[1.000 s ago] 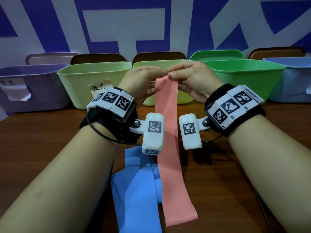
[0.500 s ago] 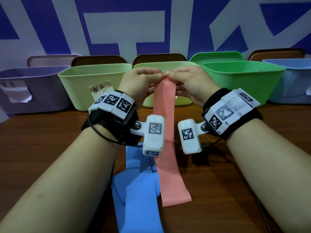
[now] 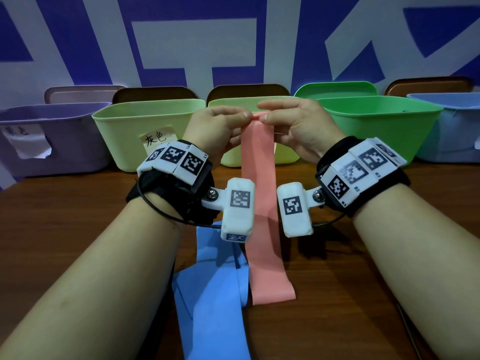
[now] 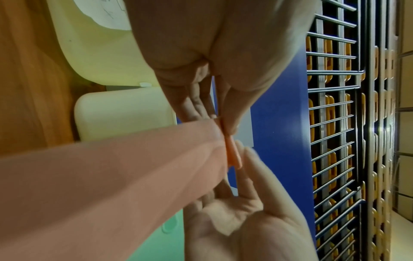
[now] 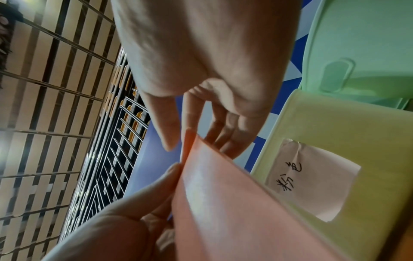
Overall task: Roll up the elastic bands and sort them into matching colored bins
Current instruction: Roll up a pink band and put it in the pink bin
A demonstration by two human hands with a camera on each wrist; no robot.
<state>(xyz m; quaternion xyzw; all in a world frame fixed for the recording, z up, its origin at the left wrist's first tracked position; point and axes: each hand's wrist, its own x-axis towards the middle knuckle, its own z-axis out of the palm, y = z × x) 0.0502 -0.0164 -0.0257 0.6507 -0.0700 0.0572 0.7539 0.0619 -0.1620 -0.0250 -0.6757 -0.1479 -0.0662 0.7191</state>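
A salmon-pink elastic band (image 3: 259,193) hangs from both hands down to the table, its lower end lying flat next to a blue band (image 3: 213,294). My left hand (image 3: 244,116) and right hand (image 3: 263,116) pinch its top edge, where a thin roll has formed. In the left wrist view the left hand (image 4: 223,123) pinches the small roll (image 4: 233,155), and the right hand's fingers (image 4: 248,159) lie against it. In the right wrist view the right hand (image 5: 178,141) pinches the band (image 5: 234,211) at its top edge.
A row of bins lines the back of the wooden table (image 3: 65,229): purple (image 3: 52,141), yellow-green with a label (image 3: 124,136), a second labelled yellow-green (image 5: 368,159), green (image 3: 376,126) and light blue (image 3: 454,131). Lids lean against the wall behind them.
The band's top edge has been turned into a small roll. Its hanging tail has grown shorter, its lower end sliding away from me along the table.
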